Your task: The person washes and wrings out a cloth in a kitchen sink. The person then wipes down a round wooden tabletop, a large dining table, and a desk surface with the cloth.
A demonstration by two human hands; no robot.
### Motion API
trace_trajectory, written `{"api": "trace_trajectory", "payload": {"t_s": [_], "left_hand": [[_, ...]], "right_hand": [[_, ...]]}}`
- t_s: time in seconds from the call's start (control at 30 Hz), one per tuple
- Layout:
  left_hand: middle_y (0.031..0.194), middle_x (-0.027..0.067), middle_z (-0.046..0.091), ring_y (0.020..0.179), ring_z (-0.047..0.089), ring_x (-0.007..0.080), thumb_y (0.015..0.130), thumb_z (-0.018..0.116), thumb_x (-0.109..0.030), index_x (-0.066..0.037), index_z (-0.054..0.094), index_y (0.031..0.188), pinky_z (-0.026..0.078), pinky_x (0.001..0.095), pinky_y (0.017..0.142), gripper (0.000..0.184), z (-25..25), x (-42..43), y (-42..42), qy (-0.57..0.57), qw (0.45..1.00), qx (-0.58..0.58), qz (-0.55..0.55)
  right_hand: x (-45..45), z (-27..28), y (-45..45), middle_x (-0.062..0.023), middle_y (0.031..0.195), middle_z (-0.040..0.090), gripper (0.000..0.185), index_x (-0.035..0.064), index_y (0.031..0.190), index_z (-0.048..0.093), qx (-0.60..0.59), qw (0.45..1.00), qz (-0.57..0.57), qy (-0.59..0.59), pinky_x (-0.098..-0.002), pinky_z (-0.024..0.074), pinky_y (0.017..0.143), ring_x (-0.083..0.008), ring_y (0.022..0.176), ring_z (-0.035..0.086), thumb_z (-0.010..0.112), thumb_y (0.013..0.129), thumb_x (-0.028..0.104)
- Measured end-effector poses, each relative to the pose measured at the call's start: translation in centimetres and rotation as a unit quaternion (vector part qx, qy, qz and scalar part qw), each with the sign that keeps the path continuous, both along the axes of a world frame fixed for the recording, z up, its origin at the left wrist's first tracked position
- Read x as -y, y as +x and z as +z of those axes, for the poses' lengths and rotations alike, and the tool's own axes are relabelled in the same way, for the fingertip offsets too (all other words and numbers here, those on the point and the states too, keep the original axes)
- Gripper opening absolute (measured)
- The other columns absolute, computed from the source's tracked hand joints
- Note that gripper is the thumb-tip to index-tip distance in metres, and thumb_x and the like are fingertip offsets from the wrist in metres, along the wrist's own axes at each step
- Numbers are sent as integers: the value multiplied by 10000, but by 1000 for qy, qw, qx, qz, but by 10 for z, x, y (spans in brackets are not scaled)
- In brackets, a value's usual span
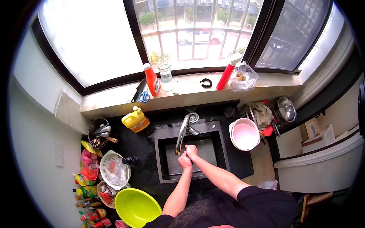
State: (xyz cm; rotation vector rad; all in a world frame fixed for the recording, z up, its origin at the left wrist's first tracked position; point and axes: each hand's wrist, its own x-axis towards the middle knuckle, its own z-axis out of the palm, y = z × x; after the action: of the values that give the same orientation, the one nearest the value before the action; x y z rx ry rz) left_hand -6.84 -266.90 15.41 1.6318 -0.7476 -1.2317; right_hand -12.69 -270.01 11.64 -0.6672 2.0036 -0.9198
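Note:
Both hands are over the dark sink (178,176), close beside the curved metal faucet (183,133). My left hand (185,160) is closed, its fingers curled in, just below the spout's end. Touching or nearly touching it on the right is my right hand (192,152), also closed. What either hand holds, if anything, is too small to make out. Whether water runs from the spout cannot be told.
A yellow jug (135,120) stands left of the sink, with a white basket (110,182) and green basin (137,208) nearer. Right of the sink is a pink-white tub (245,134). Bottles and a glass (165,74) line the windowsill.

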Motion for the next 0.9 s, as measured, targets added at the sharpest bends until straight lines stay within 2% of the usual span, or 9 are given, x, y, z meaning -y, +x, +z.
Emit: {"api": "trace_trajectory", "payload": {"t_s": [0.1,0.2,0.3,0.33,0.43,0.6,0.67,0.8,0.9], "left_hand": [[571,103,602,556,519,148,825,606,-146,75,634,663,405,405,519,276,-13,25,15,57,992,112,10],[533,103,553,527,491,158,773,601,-120,52,611,666,391,413,478,203,-53,47,35,-167,950,260,-42],[525,61,519,517,473,156,767,623,-128,24,625,679,398,414,480,176,-35,36,22,-108,986,129,14],[550,17,509,525,467,136,801,638,-146,7,627,663,398,380,496,206,7,29,10,45,996,63,43],[627,-38,508,577,438,81,889,600,-163,-66,560,604,347,280,536,304,-8,0,-8,2,984,-171,53],[615,-25,464,572,429,93,866,605,-105,-71,538,687,361,307,511,195,-19,38,3,4,999,-21,49],[498,5,501,471,422,125,893,576,-274,-22,581,546,319,369,450,429,-50,57,22,-87,996,6,33],[551,2,523,502,437,115,908,575,-228,-14,592,621,356,332,477,358,-60,50,11,-165,986,-30,-2],[680,-47,504,641,489,83,903,570,-121,-73,605,799,388,255,575,120,3,20,-7,-6,986,-164,27]], "right_hand": [[-20,30,15,-264,848,664,395,0,790,697,-18,1000,18,11,-484,480,756,-386,866,671,558,810,370],[-41,62,28,-277,878,650,432,-11,825,681,29,999,35,10,-485,476,795,-409,902,653,522,831,390],[-31,62,22,-272,814,637,425,-8,773,664,-29,999,22,-32,-495,474,717,-428,827,648,516,851,383],[-23,64,15,-269,799,635,420,-6,762,661,-38,999,21,-30,-495,473,701,-430,812,648,519,854,378],[0,34,-11,-262,762,629,421,-18,739,647,-36,999,-1,-10,-490,469,666,-423,785,651,537,853,372],[-9,26,5,-261,787,636,407,-17,759,656,3,999,14,-51,-486,468,687,-416,793,652,538,848,362],[-23,61,22,-265,798,625,426,-7,766,657,-26,998,34,-41,-500,460,700,-426,807,640,514,863,383],[-14,66,16,-265,786,620,421,-11,755,646,-47,997,11,-61,-502,456,693,-435,808,627,513,869,372],[5,33,-12,-258,800,632,415,-8,768,660,-38,999,4,-37,-495,467,681,-423,810,647,538,848,380]]}}
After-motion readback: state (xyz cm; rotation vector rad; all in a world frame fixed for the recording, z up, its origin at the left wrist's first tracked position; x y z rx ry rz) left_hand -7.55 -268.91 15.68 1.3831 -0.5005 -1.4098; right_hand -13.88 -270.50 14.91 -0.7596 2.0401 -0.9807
